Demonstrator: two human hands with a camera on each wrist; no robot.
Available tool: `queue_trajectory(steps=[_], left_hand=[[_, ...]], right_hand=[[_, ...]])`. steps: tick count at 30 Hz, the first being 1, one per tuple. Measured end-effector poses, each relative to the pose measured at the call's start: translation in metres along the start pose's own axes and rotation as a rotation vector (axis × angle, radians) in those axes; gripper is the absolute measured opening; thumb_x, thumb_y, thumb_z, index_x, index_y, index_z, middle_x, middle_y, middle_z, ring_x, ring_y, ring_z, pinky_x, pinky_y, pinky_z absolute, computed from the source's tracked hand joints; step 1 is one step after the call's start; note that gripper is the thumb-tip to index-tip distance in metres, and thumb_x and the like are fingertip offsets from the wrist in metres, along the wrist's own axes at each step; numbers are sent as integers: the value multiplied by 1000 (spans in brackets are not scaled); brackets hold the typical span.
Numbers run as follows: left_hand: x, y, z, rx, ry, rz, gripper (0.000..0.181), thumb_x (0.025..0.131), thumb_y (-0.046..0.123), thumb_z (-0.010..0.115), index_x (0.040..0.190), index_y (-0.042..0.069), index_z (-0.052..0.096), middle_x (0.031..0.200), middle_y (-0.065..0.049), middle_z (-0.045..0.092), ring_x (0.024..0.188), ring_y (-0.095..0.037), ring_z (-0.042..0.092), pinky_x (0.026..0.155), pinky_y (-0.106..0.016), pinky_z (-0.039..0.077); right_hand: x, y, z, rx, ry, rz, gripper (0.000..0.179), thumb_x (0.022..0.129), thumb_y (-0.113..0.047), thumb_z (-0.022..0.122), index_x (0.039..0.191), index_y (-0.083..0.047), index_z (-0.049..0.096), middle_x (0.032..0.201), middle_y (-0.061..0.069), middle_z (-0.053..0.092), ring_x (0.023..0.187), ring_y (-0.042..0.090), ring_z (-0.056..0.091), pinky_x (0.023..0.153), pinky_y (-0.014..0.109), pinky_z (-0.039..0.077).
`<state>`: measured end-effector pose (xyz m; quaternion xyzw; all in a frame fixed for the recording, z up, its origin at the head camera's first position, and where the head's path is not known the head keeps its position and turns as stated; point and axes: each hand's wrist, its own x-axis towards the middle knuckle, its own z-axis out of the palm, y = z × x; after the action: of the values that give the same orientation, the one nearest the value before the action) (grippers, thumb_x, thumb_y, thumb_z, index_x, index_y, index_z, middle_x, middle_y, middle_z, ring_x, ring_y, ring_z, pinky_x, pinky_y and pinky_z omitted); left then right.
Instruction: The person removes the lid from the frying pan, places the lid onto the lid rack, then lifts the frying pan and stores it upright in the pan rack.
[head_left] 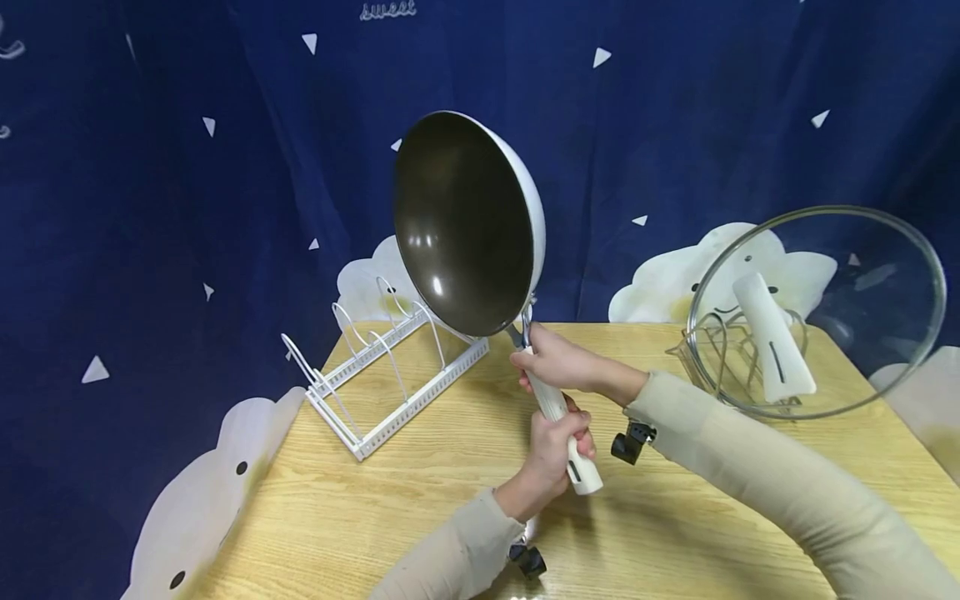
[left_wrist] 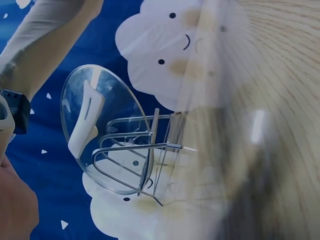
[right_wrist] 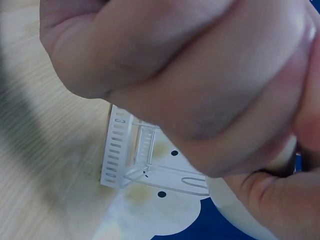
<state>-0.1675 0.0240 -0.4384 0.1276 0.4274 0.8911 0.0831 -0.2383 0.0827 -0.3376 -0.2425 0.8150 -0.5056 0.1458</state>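
A deep frying pan [head_left: 465, 225] with a dark inside and white outside is held up in the air, tilted on its side, its inside turned left. Both hands grip its white handle [head_left: 550, 398]. My right hand [head_left: 558, 360] holds the upper part close to the pan. Below it, my left hand [head_left: 557, 446] is wrapped round the lower part, and the handle's end sticks out past the fingers. In the right wrist view, the curled fingers [right_wrist: 200, 85] fill the upper half and hide most of the handle.
A white wire rack [head_left: 405, 408] stands at the table's left back, below and left of the pan. At the right, a glass lid [head_left: 892, 333] with a white handle leans upright in a metal wire stand [left_wrist: 125, 148]. A blue curtain [head_left: 525, 50] hangs behind the wooden table [head_left: 360, 517].
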Motion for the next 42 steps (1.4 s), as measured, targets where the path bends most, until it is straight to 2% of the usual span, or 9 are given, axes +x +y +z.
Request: queue_trajectory(steps=[10,18,26,31,38,42], left_hand=[[-3,7,0,-88,-40,11,16,81,2,49,81,16,42,51,8,41,41,-2,41,41,-18,36],[-3,7,2,-121,-19,25,16,81,1,48,79,16,42,51,7,39,40,-3,40,42,-18,36],[-4,8,3,-153,-1,22,17,81,1,48,79,16,41,53,8,37,41,-2,37,42,-17,34],[-3,9,1,-173,2,9,18,81,0,48,79,16,39,54,8,36,41,-2,38,42,-16,36],[-3,10,0,-180,1,-2,20,82,-1,45,77,16,37,55,8,37,41,-1,40,43,-15,36],[-3,12,1,-183,15,-3,20,81,-1,46,75,16,37,55,8,36,42,0,40,43,-15,36]], right_hand=[[2,-15,6,-108,5,20,9,92,-2,47,94,1,39,63,10,54,51,16,56,48,27,47],[8,-13,10,-200,3,41,11,91,-4,49,95,1,40,61,9,57,50,14,57,49,26,48],[11,-15,12,-215,-39,35,11,92,-3,50,96,1,41,63,16,59,49,14,56,49,27,48],[14,-16,11,-184,-86,23,7,91,0,47,94,2,41,63,16,57,48,14,54,47,26,47],[20,-8,5,-34,-182,16,4,90,2,44,92,3,41,66,14,56,54,19,57,52,27,50],[24,-2,4,3,-233,-12,4,89,2,45,91,4,42,68,15,57,57,21,58,54,26,50]])
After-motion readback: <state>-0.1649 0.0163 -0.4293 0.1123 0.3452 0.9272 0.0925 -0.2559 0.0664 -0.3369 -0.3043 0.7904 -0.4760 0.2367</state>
